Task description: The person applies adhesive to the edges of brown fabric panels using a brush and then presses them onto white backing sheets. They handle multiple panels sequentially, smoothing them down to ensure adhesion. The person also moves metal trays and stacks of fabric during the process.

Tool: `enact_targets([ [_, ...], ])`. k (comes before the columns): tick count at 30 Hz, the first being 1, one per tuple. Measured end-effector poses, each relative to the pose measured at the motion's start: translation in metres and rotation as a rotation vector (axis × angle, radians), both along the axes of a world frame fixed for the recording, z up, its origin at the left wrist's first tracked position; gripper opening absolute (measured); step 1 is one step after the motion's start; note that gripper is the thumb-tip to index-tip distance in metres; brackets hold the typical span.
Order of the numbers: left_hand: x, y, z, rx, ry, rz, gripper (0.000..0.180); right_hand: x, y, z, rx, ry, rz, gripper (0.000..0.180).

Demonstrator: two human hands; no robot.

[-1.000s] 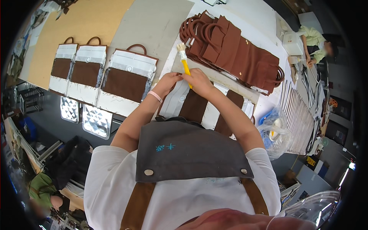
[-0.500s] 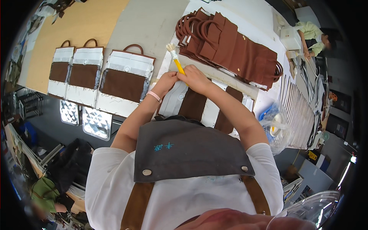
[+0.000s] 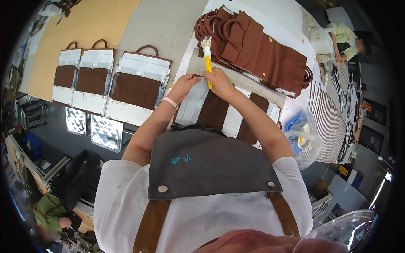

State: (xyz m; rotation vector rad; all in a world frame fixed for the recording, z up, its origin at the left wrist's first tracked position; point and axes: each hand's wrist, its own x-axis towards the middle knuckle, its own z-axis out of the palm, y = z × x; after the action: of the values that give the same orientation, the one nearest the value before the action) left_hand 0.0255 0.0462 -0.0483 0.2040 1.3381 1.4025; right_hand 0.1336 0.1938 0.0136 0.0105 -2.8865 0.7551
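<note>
In my right hand (image 3: pixel 220 82) is a yellow-handled brush (image 3: pixel 208 63), gripped with its pale, coated bristles pointing up and away from me. My left hand (image 3: pixel 184 87), with a pink band at its wrist, is closed at the far left corner of a bag panel (image 3: pixel 213 110), thumb and fingers pinching its edge. This panel lies flat just in front of my apron, banded in white and dark brown with a round snap on the white part. My right forearm covers some of it.
A heap of reddish-brown bag pieces with handles (image 3: pixel 257 50) lies beyond my hands. Three similar panels (image 3: pixel 139 80) rest in a row at the left. Right of me sit a clear plastic bag (image 3: pixel 308 139) and many thin strips (image 3: pixel 327 126). Another person (image 3: pixel 344 40) works at the far right.
The brush has swung more upright and shifted right with my right hand. My two hands, close together before, now stand slightly apart, the left at the panel's edge.
</note>
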Motion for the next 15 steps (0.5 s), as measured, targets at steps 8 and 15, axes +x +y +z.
enact_targets([
  [8,0.003,0.003,0.001,0.039,-0.042,0.038,0.014,-0.003,-0.001,-0.002,0.114,0.058,0.129,0.025],
  [15,0.001,0.006,0.002,-0.146,0.490,-0.044,0.022,-0.008,0.002,-0.004,0.031,0.166,-0.239,0.030],
])
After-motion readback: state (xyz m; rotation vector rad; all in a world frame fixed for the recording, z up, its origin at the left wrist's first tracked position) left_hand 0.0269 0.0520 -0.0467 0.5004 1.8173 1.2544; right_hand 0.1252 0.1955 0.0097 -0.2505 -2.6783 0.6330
